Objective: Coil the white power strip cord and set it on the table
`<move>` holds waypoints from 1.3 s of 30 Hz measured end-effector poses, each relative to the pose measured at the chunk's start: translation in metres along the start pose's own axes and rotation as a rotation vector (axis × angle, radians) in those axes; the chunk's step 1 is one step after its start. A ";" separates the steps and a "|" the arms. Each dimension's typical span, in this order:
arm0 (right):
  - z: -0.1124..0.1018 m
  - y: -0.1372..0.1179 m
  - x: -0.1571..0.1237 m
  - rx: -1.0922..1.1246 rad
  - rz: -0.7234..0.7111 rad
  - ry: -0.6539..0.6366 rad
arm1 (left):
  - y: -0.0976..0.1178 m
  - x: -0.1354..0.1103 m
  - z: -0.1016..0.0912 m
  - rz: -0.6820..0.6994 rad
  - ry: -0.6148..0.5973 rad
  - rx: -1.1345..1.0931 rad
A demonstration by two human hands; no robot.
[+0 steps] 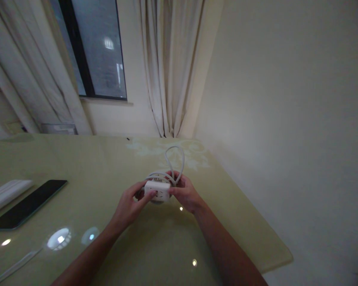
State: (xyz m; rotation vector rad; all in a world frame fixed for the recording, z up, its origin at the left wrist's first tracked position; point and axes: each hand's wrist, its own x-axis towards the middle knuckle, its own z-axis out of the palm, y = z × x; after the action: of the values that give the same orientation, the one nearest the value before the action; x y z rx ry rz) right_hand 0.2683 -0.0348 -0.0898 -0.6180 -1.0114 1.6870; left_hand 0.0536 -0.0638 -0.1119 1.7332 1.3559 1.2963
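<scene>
Between my two hands is a white power strip (149,186), its socket face turned up toward me. My left hand (131,201) grips its left end, with the thumb lying across the front. On the other side my right hand (186,194) is closed on the right end, thumb on the edge and fingers behind. A white cord (183,157) loops up beyond the right hand, and more turns of it curve behind the strip. The fingers behind the strip are partly hidden.
A glossy pale green table (86,159) lies below. At left are a black flat device (30,204) and a white long object (8,194). A white cable (16,266) lies at lower left. Curtains (170,67), a window (98,47) and a wall (286,119) stand beyond.
</scene>
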 end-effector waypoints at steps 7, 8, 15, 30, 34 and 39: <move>-0.010 0.003 0.004 -0.058 0.014 -0.005 | -0.008 0.001 0.003 -0.030 -0.032 0.003; -0.011 0.005 0.004 -0.058 0.015 0.003 | -0.010 0.001 0.004 -0.037 -0.044 -0.003; -0.019 0.020 0.010 -0.007 0.007 0.027 | -0.012 0.002 0.004 -0.054 -0.085 -0.016; -0.035 0.027 0.018 -0.004 0.139 -0.126 | -0.019 -0.004 0.005 0.052 -0.018 0.135; -0.037 0.028 0.019 -0.012 0.158 -0.131 | -0.022 -0.006 0.004 0.086 -0.052 0.180; -0.039 0.029 0.018 -0.011 0.181 -0.113 | -0.024 -0.008 0.007 0.051 -0.018 0.105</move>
State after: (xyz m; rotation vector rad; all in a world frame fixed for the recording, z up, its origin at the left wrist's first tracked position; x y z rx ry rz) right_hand 0.2783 -0.0085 -0.1335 -0.6433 -1.0713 1.8943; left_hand 0.0506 -0.0625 -0.1382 1.8563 1.4002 1.2543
